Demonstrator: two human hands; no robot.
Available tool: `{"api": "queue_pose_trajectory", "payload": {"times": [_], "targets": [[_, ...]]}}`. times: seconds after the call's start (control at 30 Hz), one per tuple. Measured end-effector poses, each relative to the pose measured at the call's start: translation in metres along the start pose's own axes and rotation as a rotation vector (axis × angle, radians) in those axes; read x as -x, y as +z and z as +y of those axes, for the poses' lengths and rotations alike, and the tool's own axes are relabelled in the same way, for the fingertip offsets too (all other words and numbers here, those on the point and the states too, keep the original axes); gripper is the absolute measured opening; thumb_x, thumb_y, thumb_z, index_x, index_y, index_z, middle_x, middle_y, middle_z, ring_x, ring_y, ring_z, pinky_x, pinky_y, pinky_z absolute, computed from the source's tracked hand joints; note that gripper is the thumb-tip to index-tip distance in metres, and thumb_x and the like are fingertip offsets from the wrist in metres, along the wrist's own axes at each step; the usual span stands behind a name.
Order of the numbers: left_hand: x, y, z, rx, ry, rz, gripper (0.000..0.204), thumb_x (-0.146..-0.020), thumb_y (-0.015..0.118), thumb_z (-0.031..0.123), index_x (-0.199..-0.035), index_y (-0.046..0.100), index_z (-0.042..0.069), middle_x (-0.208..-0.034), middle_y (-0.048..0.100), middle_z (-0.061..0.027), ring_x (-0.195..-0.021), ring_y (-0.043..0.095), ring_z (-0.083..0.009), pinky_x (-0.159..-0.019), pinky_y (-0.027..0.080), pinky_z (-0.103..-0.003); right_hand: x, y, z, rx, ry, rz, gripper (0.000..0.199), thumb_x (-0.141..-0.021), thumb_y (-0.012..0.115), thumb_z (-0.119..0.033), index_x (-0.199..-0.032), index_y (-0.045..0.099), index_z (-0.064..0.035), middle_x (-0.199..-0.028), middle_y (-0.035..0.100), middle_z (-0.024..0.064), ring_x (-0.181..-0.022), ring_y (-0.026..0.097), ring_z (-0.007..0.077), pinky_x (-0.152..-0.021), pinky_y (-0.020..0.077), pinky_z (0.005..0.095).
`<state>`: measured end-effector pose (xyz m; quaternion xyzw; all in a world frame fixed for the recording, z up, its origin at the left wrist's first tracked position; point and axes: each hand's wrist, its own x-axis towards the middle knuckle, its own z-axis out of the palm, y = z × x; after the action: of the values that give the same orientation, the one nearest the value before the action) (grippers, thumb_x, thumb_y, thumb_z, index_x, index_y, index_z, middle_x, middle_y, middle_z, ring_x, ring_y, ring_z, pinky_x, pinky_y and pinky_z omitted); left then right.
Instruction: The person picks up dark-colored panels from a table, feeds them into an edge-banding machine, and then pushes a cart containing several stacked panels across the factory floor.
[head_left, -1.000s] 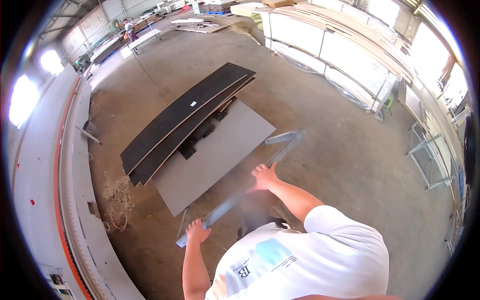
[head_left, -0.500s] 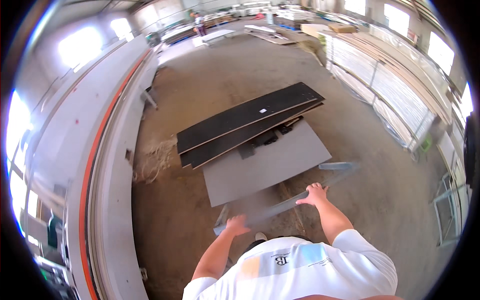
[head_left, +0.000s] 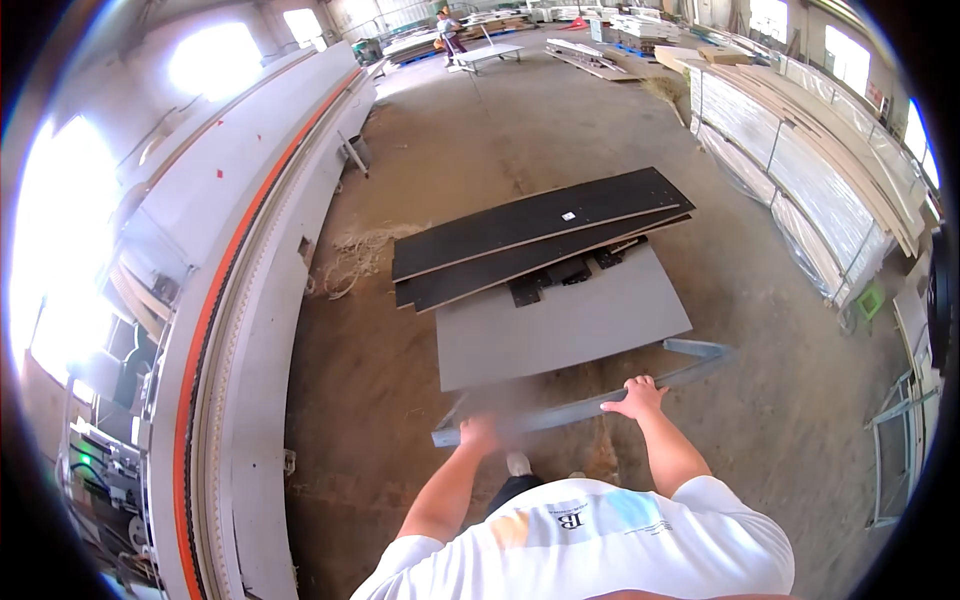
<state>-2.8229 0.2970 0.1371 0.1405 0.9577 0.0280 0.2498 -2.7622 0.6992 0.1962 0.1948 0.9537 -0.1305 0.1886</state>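
A grey metal frame [head_left: 570, 412] with a long front bar and short side pieces stands low in front of me. My right hand [head_left: 638, 398] is closed over its bar right of the middle, thumb lying along the metal. Near the bar's left end, my left hand [head_left: 479, 434] is on the bar too; a blurred patch softens its fingers, which look curled over the edge. Just beyond the frame lies a flat grey panel [head_left: 570, 325]. Two long black boards [head_left: 540, 222] rest askew across its far part, partly hiding black pieces [head_left: 565, 270] on the panel.
A long white machine [head_left: 265, 330] with an orange strip runs along my left. Wrapped board stacks [head_left: 780, 160] stand at the right, with another metal frame [head_left: 890, 440] nearer. Tangled strips [head_left: 355, 255] lie on the floor. A person [head_left: 448, 35] stands far off beside a table [head_left: 487, 57].
My view has swung left and lifted, so the boards, panel and frame sit further right in the picture. Both hands stay at the bar; the left fingers look more curled than before.
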Motion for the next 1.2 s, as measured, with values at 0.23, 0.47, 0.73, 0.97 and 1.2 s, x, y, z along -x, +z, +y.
{"api": "queue_pose_trajectory", "payload": {"times": [0.23, 0.47, 0.73, 0.97, 1.2], "targets": [[0.092, 0.063, 0.02, -0.031, 0.042, 0.009, 0.054, -0.082, 0.072, 0.033, -0.131, 0.061, 0.014, -0.133, 0.063, -0.0127, -0.13, 0.055, -0.0318, -0.107, 0.041, -0.051, 0.099, 0.038, 0.048, 0.004, 0.003, 0.027, 0.099, -0.065, 0.076, -0.079, -0.135, 0.062, -0.0108, -0.15, 0.05, 0.0094, -0.148, 0.034, 0.027, -0.117, 0.0234, 0.0737], [0.208, 0.101, 0.054, 0.013, 0.167, 0.049, 0.054, -0.08, 0.075, 0.037, -0.128, 0.063, 0.013, -0.127, 0.066, -0.0123, -0.127, 0.058, -0.0316, -0.107, 0.041, -0.051, 0.205, 0.075, 0.105, -0.029, 0.002, 0.11, 0.088, -0.064, 0.08, -0.074, -0.126, 0.066, -0.0121, -0.144, 0.055, 0.0071, -0.145, 0.038, 0.0262, -0.117, 0.0246, 0.0712], [0.336, 0.132, 0.075, 0.029, 0.167, -0.007, 0.055, -0.082, 0.075, 0.039, -0.13, 0.064, 0.014, -0.124, 0.068, -0.0099, -0.121, 0.063, -0.0314, -0.104, 0.044, -0.051, 0.346, 0.1, 0.113, 0.1, 0.088, -0.073, 0.098, -0.072, 0.07, -0.079, -0.143, 0.058, -0.0121, -0.155, 0.048, 0.007, -0.149, 0.035, 0.0248, -0.12, 0.0164, 0.0724], [0.417, 0.212, 0.023, -0.066, 0.116, 0.049, 0.05, -0.078, 0.076, 0.037, -0.121, 0.063, 0.018, -0.121, 0.069, -0.0082, -0.118, 0.063, -0.0312, -0.1, 0.043, -0.052, 0.456, 0.159, 0.104, 0.1, -0.016, -0.004, 0.09, -0.069, 0.067, -0.084, -0.125, 0.068, -0.0129, -0.139, 0.06, 0.0094, -0.139, 0.045, 0.0285, -0.117, 0.0136, 0.0767], [0.519, 0.257, -0.012, -0.063, 0.036, 0.218, 0.049, -0.075, 0.076, 0.024, -0.123, 0.063, 0.02, -0.128, 0.064, -0.0093, -0.129, 0.053, -0.0328, -0.112, 0.034, -0.051, 0.569, 0.239, 0.129, 0.107, -0.226, 0.105, 0.078, -0.083, 0.063, -0.072, -0.139, 0.06, -0.0184, -0.143, 0.059, 0.0021, -0.14, 0.046, 0.025, -0.115, 0.012, 0.0811]]}}
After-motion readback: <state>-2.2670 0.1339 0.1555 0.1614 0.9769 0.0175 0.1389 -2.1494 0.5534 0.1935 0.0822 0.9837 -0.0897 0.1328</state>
